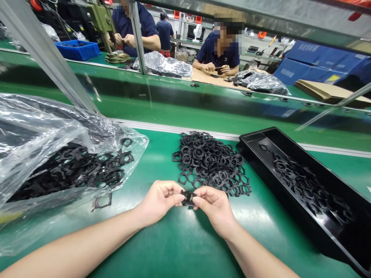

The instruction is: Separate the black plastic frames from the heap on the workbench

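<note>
My left hand (160,200) and my right hand (214,204) meet over the green bench, both pinching one small black plastic part (188,197) between their fingertips. Just beyond them lies a loose pile of black ring-shaped parts (210,162). A clear plastic bag (43,127) holding many more black parts lies open at the left, with one single part (101,200) on the bench at its mouth. A long black tray (255,143) at the right holds several black parts.
A green conveyor (185,104) runs across behind the bench, with a slanted metal post (49,58) at the left. Two other people in dark blue shirts sit at the far side with bagged parts. A blue bin (78,49), blue boxes (319,61) and cardboard (327,90) stand further back.
</note>
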`<state>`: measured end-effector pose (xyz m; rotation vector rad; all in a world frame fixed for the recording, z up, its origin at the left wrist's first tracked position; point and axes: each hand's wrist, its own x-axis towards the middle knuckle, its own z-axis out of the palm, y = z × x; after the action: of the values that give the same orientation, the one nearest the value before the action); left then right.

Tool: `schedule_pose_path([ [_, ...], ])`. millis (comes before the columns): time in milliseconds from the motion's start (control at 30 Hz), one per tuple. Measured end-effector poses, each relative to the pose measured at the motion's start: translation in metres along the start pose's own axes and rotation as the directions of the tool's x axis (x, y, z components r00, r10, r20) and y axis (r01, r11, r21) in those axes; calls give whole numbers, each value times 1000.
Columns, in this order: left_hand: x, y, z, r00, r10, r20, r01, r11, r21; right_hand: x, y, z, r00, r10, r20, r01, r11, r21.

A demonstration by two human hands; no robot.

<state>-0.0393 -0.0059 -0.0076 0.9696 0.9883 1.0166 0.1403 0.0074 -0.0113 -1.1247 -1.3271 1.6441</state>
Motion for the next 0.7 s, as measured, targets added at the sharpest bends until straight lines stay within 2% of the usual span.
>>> schedule_pose_path([
  [167,0,-2,-2,999,-33,10,33,998,-48,1,-1,0,1000,15,10,-15,997,81],
  [500,3,5,0,992,-122,32,122,992,-8,5,0,-1,997,-4,-81,6,1000,31],
  [600,3,5,1,993,-108,46,108,994,15,5,1,-1,996,-15,-89,17,1000,21],
  [700,2,1,1,999,-47,26,46,999,17,4,1,-1,996,-25,-91,25,1000,2],
])
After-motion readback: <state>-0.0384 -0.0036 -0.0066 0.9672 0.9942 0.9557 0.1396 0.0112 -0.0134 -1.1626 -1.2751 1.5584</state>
